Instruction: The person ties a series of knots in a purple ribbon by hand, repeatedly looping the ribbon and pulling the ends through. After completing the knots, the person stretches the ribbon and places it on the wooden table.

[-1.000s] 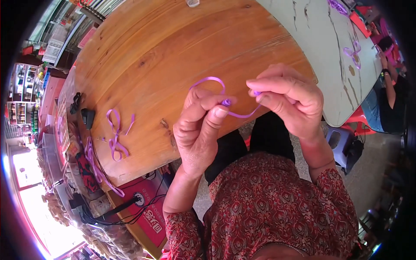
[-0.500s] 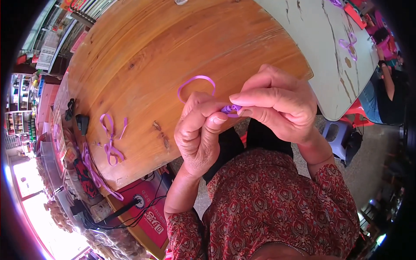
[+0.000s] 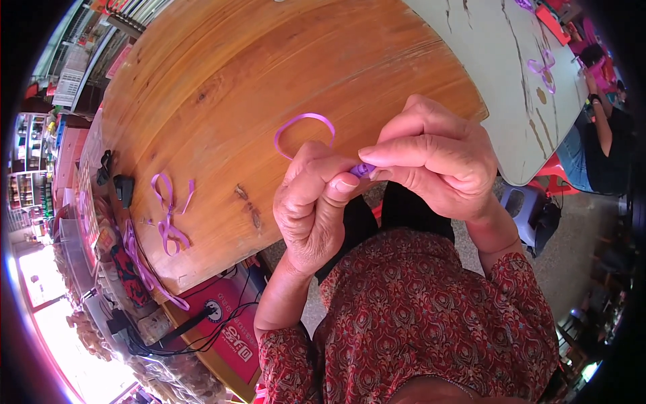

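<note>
My left hand (image 3: 309, 212) and my right hand (image 3: 441, 168) meet above the near edge of the wooden table. Between their fingertips is a small purple piece (image 3: 362, 170), pinched from both sides. It looks like a coiled or knotted part of a ribbon, but the fingers cover most of it. From behind my left hand a thin purple ribbon (image 3: 306, 116) curves out in a loop over the tabletop. Thumb and index finger of each hand press together on the purple piece.
On the wooden table (image 3: 229, 87) lie a tangled purple ribbon (image 3: 171, 232) and a black plug-like object (image 3: 124, 191) at the left. Another purple ribbon (image 3: 145, 269) hangs over the edge. Right are a white marbled table (image 3: 484, 74), a grey-blue stool (image 3: 521, 212) and a seated person (image 3: 602, 145).
My fingertips have drawn slightly closer together around the purple piece. The small strip that showed beneath it is now hidden. Both hands have shifted only a little.
</note>
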`<state>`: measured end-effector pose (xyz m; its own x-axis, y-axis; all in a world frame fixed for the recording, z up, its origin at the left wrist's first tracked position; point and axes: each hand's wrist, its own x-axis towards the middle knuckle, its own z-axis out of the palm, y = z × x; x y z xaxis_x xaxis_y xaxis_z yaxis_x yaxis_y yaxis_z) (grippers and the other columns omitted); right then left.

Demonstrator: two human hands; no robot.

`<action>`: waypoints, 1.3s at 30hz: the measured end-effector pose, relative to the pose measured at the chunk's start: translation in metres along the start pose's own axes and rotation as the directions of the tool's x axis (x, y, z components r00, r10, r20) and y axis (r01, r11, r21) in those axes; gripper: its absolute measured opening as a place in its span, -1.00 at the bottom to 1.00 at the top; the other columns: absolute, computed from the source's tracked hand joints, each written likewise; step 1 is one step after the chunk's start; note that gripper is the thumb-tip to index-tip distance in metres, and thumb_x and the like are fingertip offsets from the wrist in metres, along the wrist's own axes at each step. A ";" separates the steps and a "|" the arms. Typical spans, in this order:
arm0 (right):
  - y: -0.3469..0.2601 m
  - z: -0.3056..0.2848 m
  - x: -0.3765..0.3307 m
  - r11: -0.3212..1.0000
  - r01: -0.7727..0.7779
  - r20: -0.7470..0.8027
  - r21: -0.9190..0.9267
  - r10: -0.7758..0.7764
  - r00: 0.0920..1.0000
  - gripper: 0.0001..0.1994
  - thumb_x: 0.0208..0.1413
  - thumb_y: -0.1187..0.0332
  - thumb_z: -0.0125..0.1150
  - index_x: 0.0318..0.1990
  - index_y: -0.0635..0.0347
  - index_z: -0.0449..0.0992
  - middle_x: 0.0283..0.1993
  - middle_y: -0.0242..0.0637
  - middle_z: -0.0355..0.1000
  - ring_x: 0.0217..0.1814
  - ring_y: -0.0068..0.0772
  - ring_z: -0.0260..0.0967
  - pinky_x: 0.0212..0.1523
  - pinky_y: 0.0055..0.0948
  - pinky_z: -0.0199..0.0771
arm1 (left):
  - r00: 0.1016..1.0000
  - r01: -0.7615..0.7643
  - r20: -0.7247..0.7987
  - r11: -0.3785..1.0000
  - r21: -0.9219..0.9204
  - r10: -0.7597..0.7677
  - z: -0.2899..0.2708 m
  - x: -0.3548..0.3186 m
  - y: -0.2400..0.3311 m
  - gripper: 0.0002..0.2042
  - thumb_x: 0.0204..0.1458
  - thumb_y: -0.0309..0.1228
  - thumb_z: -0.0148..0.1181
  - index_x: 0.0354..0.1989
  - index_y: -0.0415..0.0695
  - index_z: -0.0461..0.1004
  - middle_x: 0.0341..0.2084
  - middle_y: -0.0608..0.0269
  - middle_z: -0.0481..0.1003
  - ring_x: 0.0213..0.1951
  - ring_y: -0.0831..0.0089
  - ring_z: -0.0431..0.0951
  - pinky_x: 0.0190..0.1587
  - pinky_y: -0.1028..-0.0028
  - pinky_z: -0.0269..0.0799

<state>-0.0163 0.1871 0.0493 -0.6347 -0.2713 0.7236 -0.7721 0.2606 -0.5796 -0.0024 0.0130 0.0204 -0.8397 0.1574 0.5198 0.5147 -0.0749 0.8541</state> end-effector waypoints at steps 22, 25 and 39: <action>0.003 -0.003 0.001 0.986 0.147 0.087 -0.078 -0.140 0.986 -0.75 -0.28 0.41 0.40 -0.36 0.28 0.59 -0.48 -0.33 0.41 -0.53 -0.47 0.29 -0.58 -0.54 0.20 | 0.986 0.142 0.085 0.988 0.053 -0.146 -0.007 0.000 0.013 -0.94 0.01 -0.54 0.20 -0.36 -0.25 0.54 -0.51 0.26 0.52 -0.47 0.47 0.41 -0.40 0.53 0.31; 0.003 -0.004 0.003 0.986 0.152 0.110 -0.061 -0.145 0.983 -0.76 -0.28 0.42 0.39 -0.36 0.29 0.59 -0.49 -0.32 0.40 -0.54 -0.46 0.28 -0.59 -0.53 0.19 | 0.985 0.140 0.096 0.989 0.044 -0.143 -0.008 0.000 0.012 -0.95 0.02 -0.56 0.19 -0.37 -0.25 0.54 -0.51 0.26 0.53 -0.48 0.47 0.41 -0.40 0.53 0.31; 0.007 0.000 -0.006 1.000 0.020 0.122 -0.001 -0.020 0.992 -0.78 -0.23 0.47 0.39 -0.36 0.33 0.56 -0.45 -0.27 0.40 -0.53 -0.43 0.29 -0.57 -0.51 0.23 | 0.979 0.201 -0.020 0.978 -0.057 -0.202 0.006 -0.013 -0.002 -0.94 0.07 -0.54 0.14 -0.36 -0.28 0.49 -0.56 0.30 0.41 -0.49 0.51 0.34 -0.39 0.56 0.27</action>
<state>-0.0179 0.1905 0.0412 -0.6184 -0.3878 0.6835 -0.7847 0.2565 -0.5644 0.0086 0.0169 0.0123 -0.9297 0.1490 0.3368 0.3251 -0.0977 0.9406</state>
